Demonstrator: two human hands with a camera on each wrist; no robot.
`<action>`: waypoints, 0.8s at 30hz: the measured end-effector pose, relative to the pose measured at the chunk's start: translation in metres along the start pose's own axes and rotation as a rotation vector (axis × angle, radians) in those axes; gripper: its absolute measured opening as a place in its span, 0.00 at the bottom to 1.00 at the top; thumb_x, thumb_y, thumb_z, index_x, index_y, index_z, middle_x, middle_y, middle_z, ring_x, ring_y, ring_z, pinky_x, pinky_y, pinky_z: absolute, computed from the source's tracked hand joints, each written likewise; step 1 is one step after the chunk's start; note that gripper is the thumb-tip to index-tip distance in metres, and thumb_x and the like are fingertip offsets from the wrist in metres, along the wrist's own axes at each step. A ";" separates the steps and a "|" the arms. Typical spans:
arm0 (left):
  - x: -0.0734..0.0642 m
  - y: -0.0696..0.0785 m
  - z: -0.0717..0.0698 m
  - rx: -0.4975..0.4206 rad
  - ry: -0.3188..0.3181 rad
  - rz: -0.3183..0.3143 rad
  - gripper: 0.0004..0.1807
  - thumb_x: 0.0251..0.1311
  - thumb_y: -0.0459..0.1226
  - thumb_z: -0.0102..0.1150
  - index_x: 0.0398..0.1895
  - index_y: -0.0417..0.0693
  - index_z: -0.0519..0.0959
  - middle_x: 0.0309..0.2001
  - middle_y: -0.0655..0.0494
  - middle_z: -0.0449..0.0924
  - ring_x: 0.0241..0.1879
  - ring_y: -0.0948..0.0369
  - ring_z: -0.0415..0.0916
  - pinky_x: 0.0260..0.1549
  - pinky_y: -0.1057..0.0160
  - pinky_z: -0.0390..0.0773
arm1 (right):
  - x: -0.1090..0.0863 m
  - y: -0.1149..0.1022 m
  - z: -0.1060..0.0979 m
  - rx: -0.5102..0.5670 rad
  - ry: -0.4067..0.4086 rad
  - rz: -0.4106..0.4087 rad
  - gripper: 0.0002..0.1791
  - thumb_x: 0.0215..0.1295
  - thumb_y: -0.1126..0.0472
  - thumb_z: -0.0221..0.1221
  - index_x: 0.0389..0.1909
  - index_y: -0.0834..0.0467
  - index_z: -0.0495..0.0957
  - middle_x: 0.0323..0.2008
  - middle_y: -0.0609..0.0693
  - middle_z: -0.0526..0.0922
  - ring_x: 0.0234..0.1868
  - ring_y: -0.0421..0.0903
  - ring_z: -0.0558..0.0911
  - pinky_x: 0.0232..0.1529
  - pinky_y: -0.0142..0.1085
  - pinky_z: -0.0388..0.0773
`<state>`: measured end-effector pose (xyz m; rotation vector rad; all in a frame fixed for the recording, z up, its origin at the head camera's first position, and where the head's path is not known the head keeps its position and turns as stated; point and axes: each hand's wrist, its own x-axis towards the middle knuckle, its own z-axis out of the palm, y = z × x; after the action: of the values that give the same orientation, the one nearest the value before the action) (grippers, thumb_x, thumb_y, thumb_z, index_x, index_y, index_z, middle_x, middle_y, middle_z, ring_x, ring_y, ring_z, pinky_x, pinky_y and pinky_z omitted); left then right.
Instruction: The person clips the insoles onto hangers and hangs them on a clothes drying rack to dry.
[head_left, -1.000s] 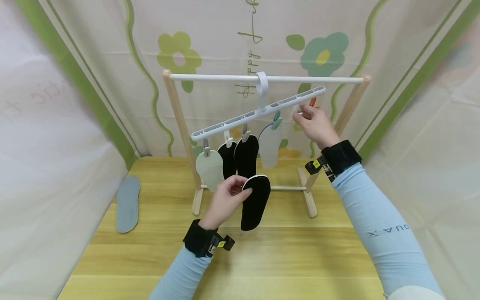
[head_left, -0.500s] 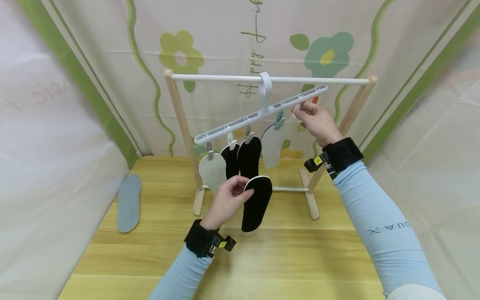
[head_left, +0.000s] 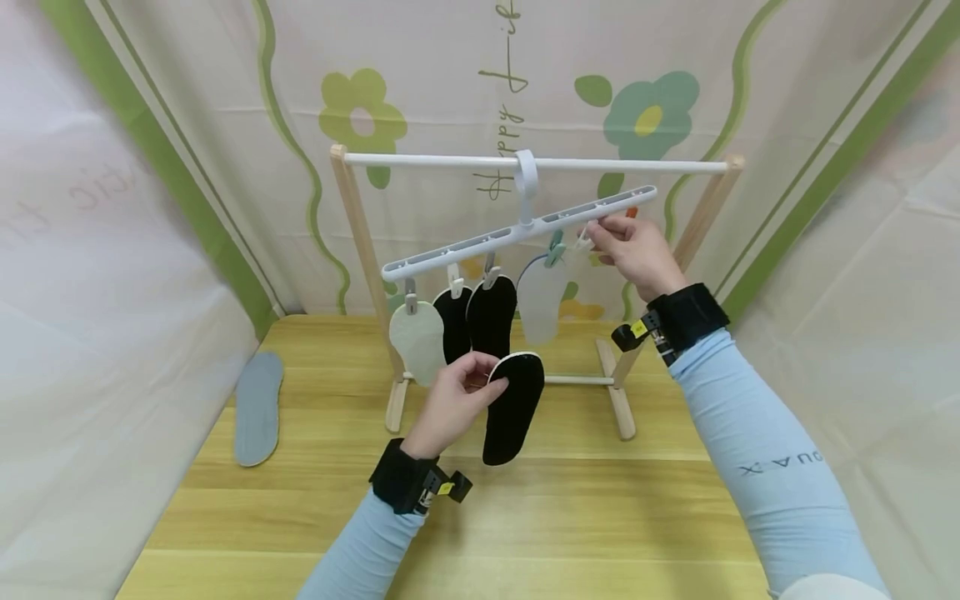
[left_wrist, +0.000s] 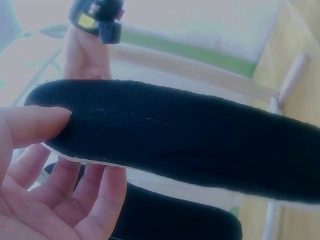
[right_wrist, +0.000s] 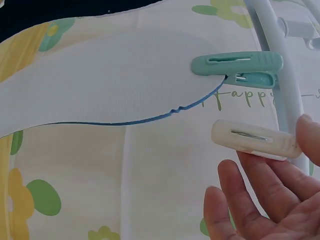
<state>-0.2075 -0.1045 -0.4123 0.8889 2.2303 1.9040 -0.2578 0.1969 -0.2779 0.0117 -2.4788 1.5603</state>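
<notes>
My left hand (head_left: 455, 400) pinches a black insole (head_left: 516, 408) with a white edge near its top end, thumb on the black face and fingers behind, as the left wrist view shows. At the hanger's right half, my right hand (head_left: 637, 252) pinches a white clothespin (right_wrist: 252, 140) between thumb and fingers. Its jaws, in the right wrist view, have nothing between them. Beside it a green clothespin (right_wrist: 237, 67) grips a white insole with a blue edge (right_wrist: 115, 85). The white hanger (head_left: 517, 233) hangs tilted, right end higher.
Clothespins hold a pale insole (head_left: 417, 337) and two black insoles (head_left: 491, 317) on the hanger's left half. An orange clip (head_left: 632, 212) shows behind my right hand. A wooden rack (head_left: 360, 242) with a white rod carries the hanger. A grey insole (head_left: 257, 408) lies on the table's left.
The hanger's right end sits slightly lower than half a second ago, and the right hand with the white clothespin is a little lower too. The left hand keeps the black insole in place.
</notes>
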 end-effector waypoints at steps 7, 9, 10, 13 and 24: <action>0.001 0.001 0.003 0.008 -0.002 -0.005 0.08 0.63 0.33 0.65 0.44 0.47 0.81 0.39 0.54 0.79 0.36 0.56 0.76 0.38 0.63 0.80 | -0.009 0.003 0.002 0.029 0.009 -0.006 0.30 0.71 0.44 0.55 0.62 0.62 0.75 0.57 0.55 0.78 0.55 0.50 0.75 0.59 0.47 0.74; 0.002 0.001 0.005 0.012 -0.004 -0.010 0.08 0.63 0.33 0.65 0.45 0.48 0.81 0.40 0.55 0.79 0.37 0.56 0.76 0.39 0.63 0.80 | -0.011 0.004 0.003 0.048 0.013 -0.015 0.30 0.71 0.45 0.55 0.62 0.63 0.75 0.57 0.56 0.79 0.55 0.49 0.76 0.58 0.45 0.75; 0.002 0.001 0.006 0.015 -0.005 -0.012 0.08 0.63 0.33 0.65 0.45 0.48 0.81 0.40 0.55 0.79 0.37 0.56 0.75 0.39 0.62 0.79 | -0.012 0.005 0.004 0.057 0.015 -0.020 0.30 0.71 0.45 0.56 0.63 0.63 0.75 0.57 0.56 0.79 0.56 0.49 0.76 0.58 0.44 0.75; 0.006 0.001 0.009 0.022 -0.007 -0.022 0.08 0.64 0.34 0.65 0.45 0.48 0.80 0.39 0.55 0.78 0.37 0.56 0.74 0.39 0.62 0.79 | -0.014 0.006 0.005 0.078 0.021 -0.023 0.29 0.71 0.47 0.56 0.63 0.64 0.74 0.57 0.57 0.80 0.57 0.49 0.77 0.57 0.42 0.76; 0.025 -0.001 0.023 0.019 -0.028 -0.029 0.09 0.65 0.35 0.64 0.46 0.47 0.80 0.42 0.54 0.79 0.36 0.58 0.78 0.39 0.62 0.80 | -0.027 0.009 0.013 0.172 0.064 -0.002 0.30 0.69 0.45 0.57 0.62 0.62 0.75 0.55 0.56 0.82 0.54 0.51 0.79 0.55 0.42 0.77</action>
<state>-0.2187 -0.0722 -0.4106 0.8755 2.2371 1.8493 -0.2353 0.1859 -0.2962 -0.0083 -2.2887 1.7402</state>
